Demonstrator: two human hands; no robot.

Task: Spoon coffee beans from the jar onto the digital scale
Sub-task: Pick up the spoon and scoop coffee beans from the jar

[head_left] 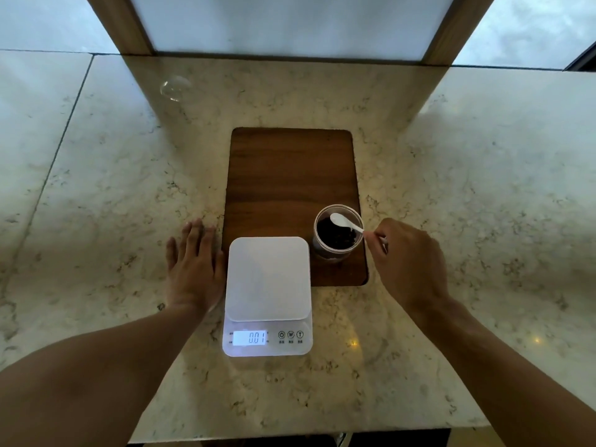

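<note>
A white digital scale (268, 279) lies at the near end of a dark wooden board (290, 175), its lit display reading 0.01 and its platform bare. To its right, on the board, stands an open clear jar (338, 232) holding dark coffee beans (335, 235). A small white spoon (345, 221) reaches over the jar's rim with its bowl above the beans. My right hand (406, 262) pinches the spoon's handle just right of the jar. My left hand (193, 269) rests flat on the counter, fingers spread, against the scale's left side.
The marble counter (113, 188) spreads wide to both sides. A clear round lid-like object (175, 87) lies at the back left. A wood-framed panel (290, 27) rises behind the board. The counter's near edge runs below the scale.
</note>
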